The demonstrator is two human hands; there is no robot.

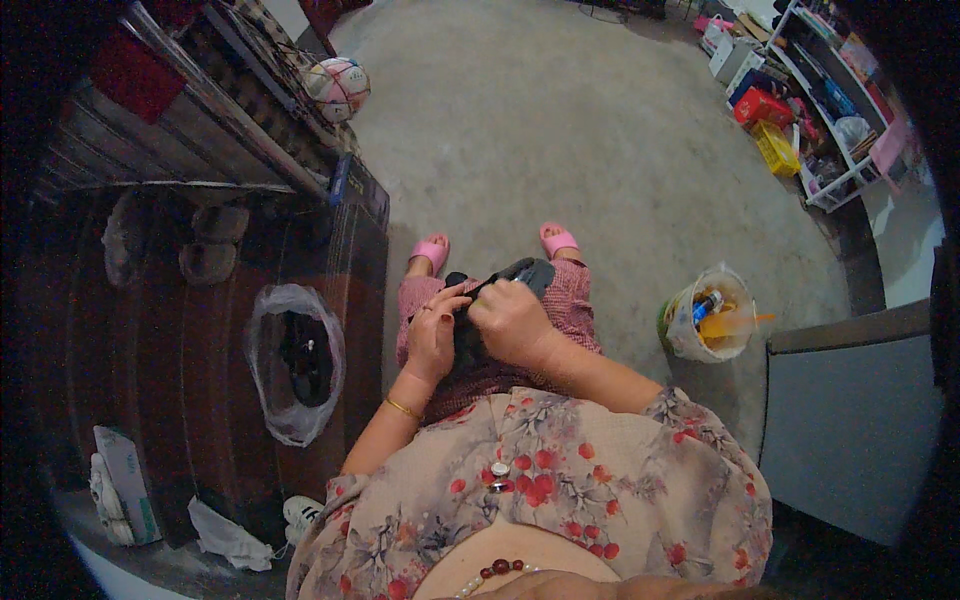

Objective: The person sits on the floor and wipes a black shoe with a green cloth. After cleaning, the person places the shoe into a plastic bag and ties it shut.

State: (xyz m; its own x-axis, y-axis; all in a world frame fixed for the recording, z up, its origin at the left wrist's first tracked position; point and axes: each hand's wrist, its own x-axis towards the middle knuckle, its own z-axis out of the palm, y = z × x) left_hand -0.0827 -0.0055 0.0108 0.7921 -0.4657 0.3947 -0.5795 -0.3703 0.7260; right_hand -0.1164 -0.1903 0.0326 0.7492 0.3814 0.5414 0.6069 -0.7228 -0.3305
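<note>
Above my lap I hold a dark grey and black item [531,276], most of it covered by my hands, so its exact kind is unclear. My left hand [437,330], with a ring on a finger and a gold bangle at the wrist, grips its left side, fingers bent towards the other hand. Curled into a fist over the item's middle is my right hand [514,319]. Beyond it the item's rounded grey end shows. To my left, a clear plastic bag [262,382] stands with its mouth spread, black things [307,360] inside.
The bag rests on a dark brown wooden surface [225,330], with white shoes [301,514] near its lower edge. A lined waste bin [686,330] stands at right beside a grey panel [847,420]. Further off are a netted ball [337,88], a white shelf rack [832,191] and a yellow basket [776,148].
</note>
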